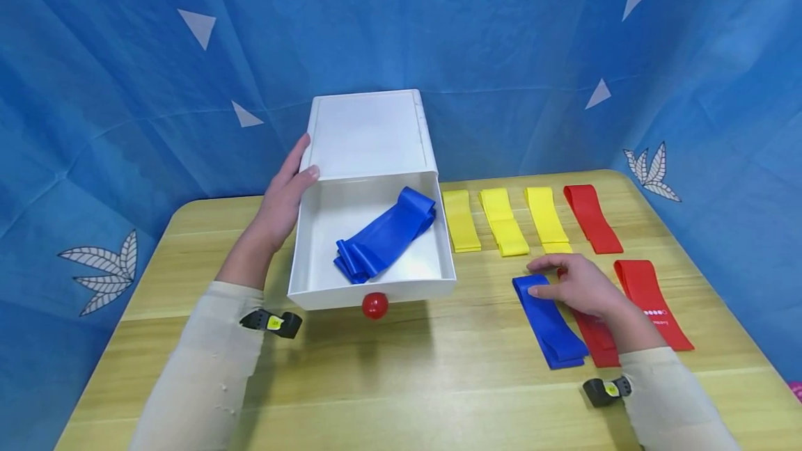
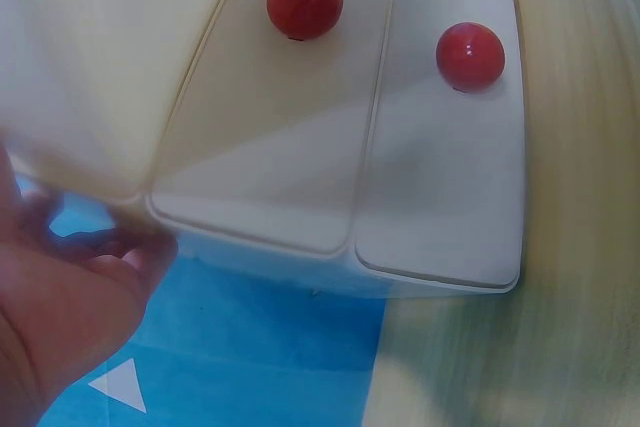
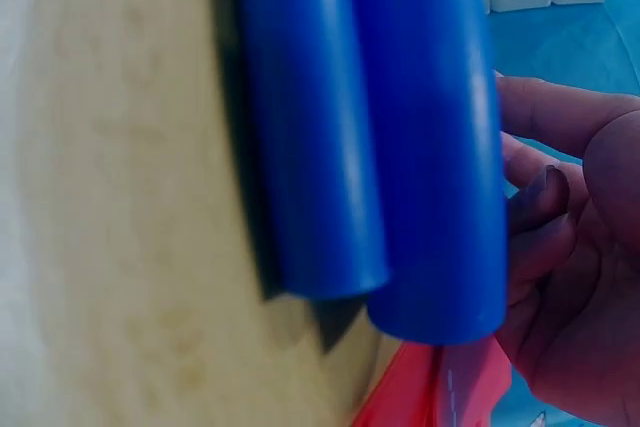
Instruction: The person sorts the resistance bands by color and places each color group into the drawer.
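A white drawer unit (image 1: pixel 370 134) stands at the back of the table, its top drawer (image 1: pixel 316 249) pulled out. Inside that drawer lies a folded blue band (image 1: pixel 388 235). My left hand (image 1: pixel 282 200) rests against the unit's left side, fingers along the wall and thumb near the top's front corner. At the right, my right hand (image 1: pixel 583 287) is at the far end of another folded blue band (image 1: pixel 554 333), thumb over it and fingers just beyond. The right wrist view shows this band's rounded folds close up, beside loosely bent fingers (image 3: pixel 545 242).
Three yellow bands (image 1: pixel 461 221) lie in a row right of the drawer. Red bands (image 1: pixel 592 218) lie farther right, one (image 1: pixel 598 339) partly under the right hand. Two lower drawers (image 2: pixel 270 147) with red knobs (image 2: pixel 470 57) are closed. A blue curtain (image 1: pixel 501 54) hangs behind.
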The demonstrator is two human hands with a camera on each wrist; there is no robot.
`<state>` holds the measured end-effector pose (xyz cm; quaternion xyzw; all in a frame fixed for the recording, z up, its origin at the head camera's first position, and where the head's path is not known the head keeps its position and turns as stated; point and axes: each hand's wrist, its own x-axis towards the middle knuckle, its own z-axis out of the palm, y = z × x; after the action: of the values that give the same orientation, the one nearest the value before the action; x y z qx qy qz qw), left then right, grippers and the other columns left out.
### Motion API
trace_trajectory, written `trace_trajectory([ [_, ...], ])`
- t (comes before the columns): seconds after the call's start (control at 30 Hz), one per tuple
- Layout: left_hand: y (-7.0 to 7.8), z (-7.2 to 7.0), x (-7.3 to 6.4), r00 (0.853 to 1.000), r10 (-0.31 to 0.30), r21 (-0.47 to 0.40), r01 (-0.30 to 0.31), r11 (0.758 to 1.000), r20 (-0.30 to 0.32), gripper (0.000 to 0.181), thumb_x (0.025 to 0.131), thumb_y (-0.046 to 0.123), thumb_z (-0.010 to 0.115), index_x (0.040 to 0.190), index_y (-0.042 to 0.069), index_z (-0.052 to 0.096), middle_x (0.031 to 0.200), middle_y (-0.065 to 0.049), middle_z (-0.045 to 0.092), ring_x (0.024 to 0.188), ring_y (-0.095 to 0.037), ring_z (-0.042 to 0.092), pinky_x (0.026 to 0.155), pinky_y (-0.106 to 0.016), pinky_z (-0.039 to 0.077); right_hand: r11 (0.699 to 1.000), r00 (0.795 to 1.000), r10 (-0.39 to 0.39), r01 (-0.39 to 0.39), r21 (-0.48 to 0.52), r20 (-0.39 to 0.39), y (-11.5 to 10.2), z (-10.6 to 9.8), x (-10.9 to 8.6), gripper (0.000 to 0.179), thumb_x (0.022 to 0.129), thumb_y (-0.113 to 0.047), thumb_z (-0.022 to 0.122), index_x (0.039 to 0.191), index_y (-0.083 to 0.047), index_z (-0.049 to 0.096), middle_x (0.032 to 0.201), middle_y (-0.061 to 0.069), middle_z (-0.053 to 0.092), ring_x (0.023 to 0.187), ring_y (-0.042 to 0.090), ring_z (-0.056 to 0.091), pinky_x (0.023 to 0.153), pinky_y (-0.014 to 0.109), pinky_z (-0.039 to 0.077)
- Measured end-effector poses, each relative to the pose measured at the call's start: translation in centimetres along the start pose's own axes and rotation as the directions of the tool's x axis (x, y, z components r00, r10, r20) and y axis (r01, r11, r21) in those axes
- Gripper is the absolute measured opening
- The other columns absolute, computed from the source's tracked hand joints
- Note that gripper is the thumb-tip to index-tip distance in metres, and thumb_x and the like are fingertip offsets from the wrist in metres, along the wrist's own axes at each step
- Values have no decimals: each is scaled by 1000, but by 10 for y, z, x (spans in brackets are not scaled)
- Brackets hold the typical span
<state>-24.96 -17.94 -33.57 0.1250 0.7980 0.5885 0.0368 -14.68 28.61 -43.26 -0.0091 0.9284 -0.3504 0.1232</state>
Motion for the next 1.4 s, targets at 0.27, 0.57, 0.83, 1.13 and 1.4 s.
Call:
trace_trajectory([
  [0.27,0,0,-1,1000,-5,-4,5,1000,-1,64,103,49,40,160,42,11,165,8,10,143,-33,28,96,-61,43,995,1000,-14,14,-99,-2,0,2,-2,39,79,-22,86,111,-7,71,103,10,64,97,31,55,74,41,51],
  [0.57,-1,0,-2,1000,-10,-9,10,1000,0,63,103,50,40,159,44,11,165,8,10,142,-33,30,94,-61,45,993,999,-35,40,-110,39,-6,-1,-7,21,83,-17,83,95,-12,66,86,2,60,83,24,54,67,36,47],
  [0.83,-1,0,-3,1000,-13,-11,13,1000,-2,64,103,50,40,159,44,11,165,9,10,143,-33,29,94,-61,45,1000,999,-3,5,-30,45,-19,-8,-13,30,84,-20,82,105,-9,64,87,6,59,81,25,54,62,35,47],
  [1.13,-1,0,-3,1000,-17,-3,17,1000,-2,64,103,51,40,159,44,10,165,9,10,144,-32,27,96,-61,44,991,999,-8,15,137,-47,-34,-18,-20,42,85,-25,82,115,-3,62,96,11,64,81,27,57,61,31,50],
  [1.4,0,1,-1,1000,-9,-9,9,1000,-1,64,103,49,40,160,43,11,165,9,10,145,-31,26,97,-61,43,969,990,-61,90,230,-131,-56,-28,-24,37,89,-24,78,112,0,63,86,13,67,68,24,57,53,30,46],
])
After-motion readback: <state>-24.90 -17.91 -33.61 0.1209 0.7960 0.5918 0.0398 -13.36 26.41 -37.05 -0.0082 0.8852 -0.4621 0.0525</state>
